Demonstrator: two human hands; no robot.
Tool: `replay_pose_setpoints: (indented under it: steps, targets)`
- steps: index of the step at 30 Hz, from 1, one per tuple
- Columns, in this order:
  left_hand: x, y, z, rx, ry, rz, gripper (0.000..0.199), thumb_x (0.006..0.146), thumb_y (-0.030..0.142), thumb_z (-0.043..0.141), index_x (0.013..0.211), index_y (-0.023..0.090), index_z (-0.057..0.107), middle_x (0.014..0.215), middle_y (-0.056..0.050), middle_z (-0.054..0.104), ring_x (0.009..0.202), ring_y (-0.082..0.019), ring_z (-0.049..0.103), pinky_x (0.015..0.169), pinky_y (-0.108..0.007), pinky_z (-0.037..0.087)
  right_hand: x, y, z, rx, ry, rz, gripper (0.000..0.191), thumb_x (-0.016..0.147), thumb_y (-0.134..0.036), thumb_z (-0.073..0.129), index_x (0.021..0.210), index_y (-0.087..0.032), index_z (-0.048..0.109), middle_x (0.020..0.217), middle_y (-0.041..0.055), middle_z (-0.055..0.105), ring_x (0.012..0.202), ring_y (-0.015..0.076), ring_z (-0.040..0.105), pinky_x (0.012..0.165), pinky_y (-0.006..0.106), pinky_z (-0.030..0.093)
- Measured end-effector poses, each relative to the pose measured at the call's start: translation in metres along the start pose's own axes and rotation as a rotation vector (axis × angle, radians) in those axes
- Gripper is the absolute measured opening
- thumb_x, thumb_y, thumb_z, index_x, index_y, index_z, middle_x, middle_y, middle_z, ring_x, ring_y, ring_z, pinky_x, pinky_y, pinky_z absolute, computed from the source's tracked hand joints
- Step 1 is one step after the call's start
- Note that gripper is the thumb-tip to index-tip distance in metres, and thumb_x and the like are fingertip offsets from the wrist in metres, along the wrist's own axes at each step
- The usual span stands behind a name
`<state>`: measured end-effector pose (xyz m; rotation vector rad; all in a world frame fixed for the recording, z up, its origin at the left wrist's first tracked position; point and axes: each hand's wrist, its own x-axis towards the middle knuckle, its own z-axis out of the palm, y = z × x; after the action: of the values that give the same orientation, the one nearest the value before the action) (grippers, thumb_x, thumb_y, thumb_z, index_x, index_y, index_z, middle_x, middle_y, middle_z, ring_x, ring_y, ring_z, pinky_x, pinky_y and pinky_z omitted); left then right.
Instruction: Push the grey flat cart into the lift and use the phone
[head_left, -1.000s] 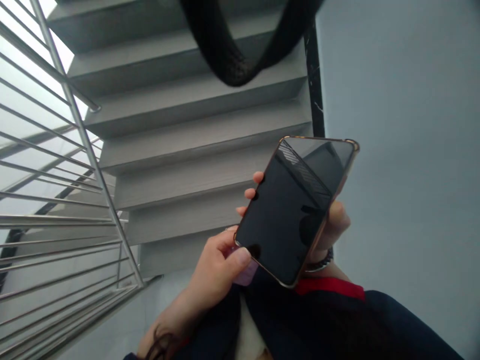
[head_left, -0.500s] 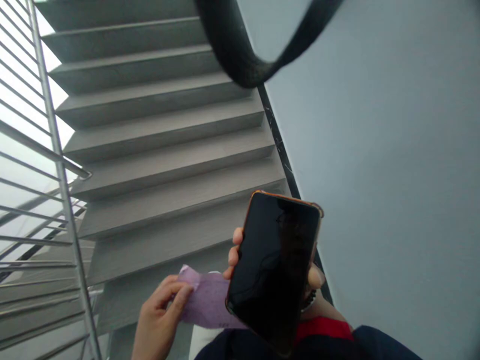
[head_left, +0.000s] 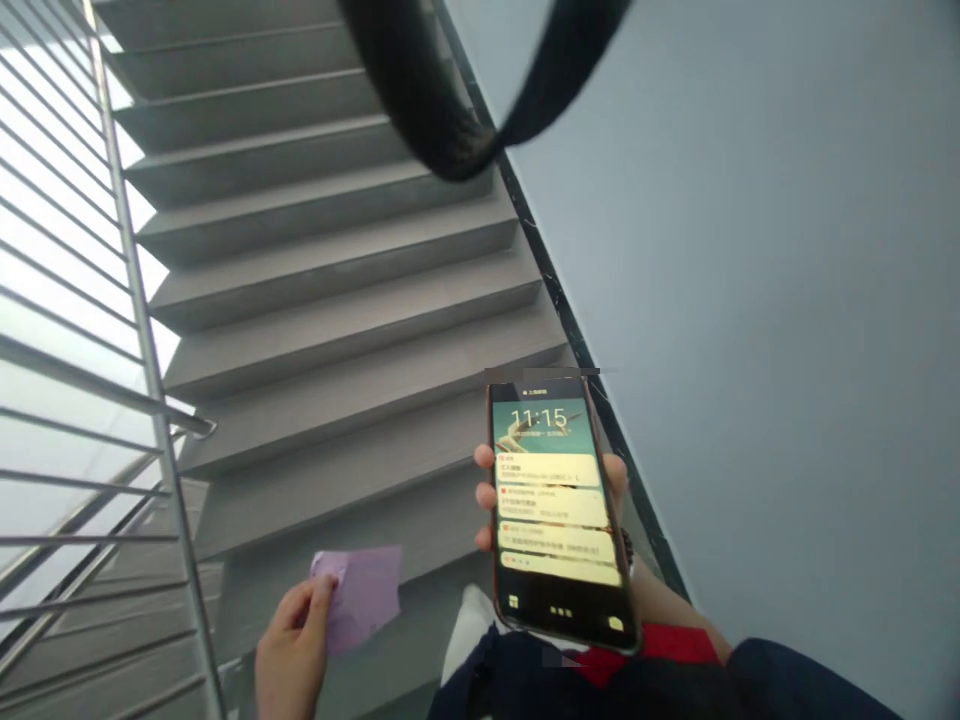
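Note:
A smartphone [head_left: 555, 500] in an orange-edged case rests in my right hand [head_left: 616, 480], with fingertips along its left edge and the thumb at its right. Its screen is lit, with the time 11:15 and several notification cards. My left hand [head_left: 294, 635] pinches a thin purple piece of paper [head_left: 366, 597] by its left edge, between thumb and fingers. The paper hangs over the steps to the left of the phone, apart from it. A dark beaded bracelet [head_left: 628, 550] circles my right wrist.
Grey stairs [head_left: 360, 390] fill the middle. On the left runs a metal railing [head_left: 154, 370]; on the right stands a pale wall [head_left: 750, 300] with a dark skirting strip. A black strap [head_left: 450, 140] hangs blurred across the top. A white shoe [head_left: 466, 625] shows below.
The phone's screen has gone from black to lit, and the phone is more upright. My left hand has moved the purple paper left, out from behind the phone.

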<state>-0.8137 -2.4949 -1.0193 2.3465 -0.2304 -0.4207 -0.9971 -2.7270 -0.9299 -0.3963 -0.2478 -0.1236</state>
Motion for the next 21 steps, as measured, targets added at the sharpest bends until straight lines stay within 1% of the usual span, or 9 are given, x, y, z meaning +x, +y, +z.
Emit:
replay_pose_setpoints:
  steps: [2,4,5,6,10,12,14,18,21]
  targets:
    - [0.015,0.022,-0.023,0.006,0.023,0.051,0.052,0.063,0.064,0.047,0.076,0.018,0.066,0.082,-0.007,0.066,0.082,-0.026,0.059,0.078,-0.031,0.045,0.02,-0.004,0.021,-0.018,0.013,-0.007,0.074,0.071,-0.061,0.066,0.127,-0.017,0.047,0.112,0.0051,0.06,0.104,0.0219,0.058,0.088,0.031,0.049]
    - [0.015,0.03,-0.024,0.011,0.009,0.09,0.052,0.066,0.064,0.046,0.078,0.017,0.066,0.083,-0.008,0.066,0.083,-0.025,0.059,0.077,-0.03,0.045,0.018,-0.004,0.03,-0.02,0.011,0.002,0.073,0.072,-0.059,0.065,0.128,-0.016,0.046,0.113,0.0052,0.059,0.105,0.0218,0.058,0.089,0.03,0.048]
    - [0.008,0.028,-0.012,0.015,-0.012,0.103,0.053,0.067,0.064,0.046,0.08,0.016,0.066,0.085,-0.008,0.065,0.084,-0.024,0.059,0.078,-0.029,0.045,0.005,-0.004,0.026,-0.014,0.01,0.013,0.073,0.072,-0.059,0.066,0.128,-0.016,0.045,0.113,0.0053,0.059,0.105,0.0218,0.058,0.089,0.03,0.047]
    - [-0.003,0.023,0.008,0.014,-0.024,0.113,0.054,0.067,0.065,0.045,0.08,0.016,0.066,0.087,-0.008,0.065,0.086,-0.024,0.058,0.078,-0.029,0.044,-0.015,-0.005,0.018,-0.008,0.004,0.023,0.074,0.071,-0.059,0.066,0.128,-0.016,0.045,0.113,0.0056,0.059,0.105,0.0221,0.058,0.089,0.031,0.047]
    - [-0.053,-0.017,0.109,0.002,0.066,0.146,0.054,0.061,0.065,0.045,0.075,0.017,0.066,0.092,-0.009,0.065,0.091,-0.026,0.058,0.083,-0.031,0.043,-0.122,-0.004,-0.039,0.01,-0.014,-0.013,0.078,0.069,-0.059,0.067,0.129,-0.014,0.043,0.113,0.0075,0.059,0.104,0.0244,0.058,0.089,0.033,0.048]
    - [-0.058,-0.034,0.133,0.03,0.097,0.156,0.053,0.059,0.064,0.045,0.073,0.018,0.066,0.091,-0.009,0.066,0.088,-0.026,0.058,0.084,-0.032,0.043,-0.15,-0.004,-0.056,0.021,-0.013,-0.057,0.078,0.07,-0.058,0.067,0.129,-0.013,0.042,0.113,0.0084,0.058,0.104,0.0251,0.058,0.088,0.034,0.048]
    - [-0.047,-0.04,0.13,0.086,0.093,0.128,0.052,0.058,0.063,0.044,0.073,0.018,0.065,0.089,-0.009,0.066,0.085,-0.026,0.059,0.083,-0.032,0.044,-0.15,-0.012,-0.056,0.024,-0.008,-0.088,0.076,0.072,-0.057,0.065,0.129,-0.013,0.042,0.113,0.0087,0.058,0.104,0.0253,0.058,0.087,0.035,0.049]
    - [-0.019,-0.043,0.089,0.2,0.097,-0.047,0.047,0.059,0.057,0.045,0.076,0.018,0.065,0.09,-0.01,0.067,0.088,-0.029,0.06,0.079,-0.035,0.045,-0.104,-0.052,-0.034,-0.001,-0.006,-0.078,0.073,0.073,-0.057,0.064,0.127,-0.013,0.043,0.113,0.0079,0.057,0.105,0.0249,0.058,0.09,0.035,0.047]
    - [-0.026,-0.06,0.064,0.278,0.099,-0.218,0.039,0.068,0.049,0.047,0.076,0.016,0.066,0.084,-0.012,0.067,0.082,-0.031,0.061,0.071,-0.037,0.047,-0.075,-0.084,-0.027,-0.007,-0.032,-0.038,0.073,0.072,-0.056,0.065,0.128,-0.014,0.042,0.113,0.0072,0.057,0.106,0.0239,0.057,0.091,0.035,0.047]
